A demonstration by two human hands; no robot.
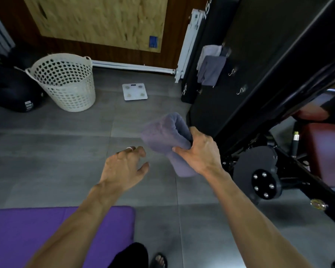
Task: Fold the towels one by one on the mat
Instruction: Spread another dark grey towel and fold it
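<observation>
Grey towel held bunched in the air at centre frame, above the grey floor tiles.

The right hand (pixel 198 151) clasped the grey towel (pixel 166 138), doubled into a soft, light, limp bundle likely best taken by its corners. The left hand (pixel 124 167) reached toward it, fingers spread and loosely bent, holding nothing. The purple mat (pixel 46 233) lay at lower left.

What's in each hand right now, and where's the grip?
Right hand grips the folded grey towel around its middle. Left hand holds nothing.
</observation>
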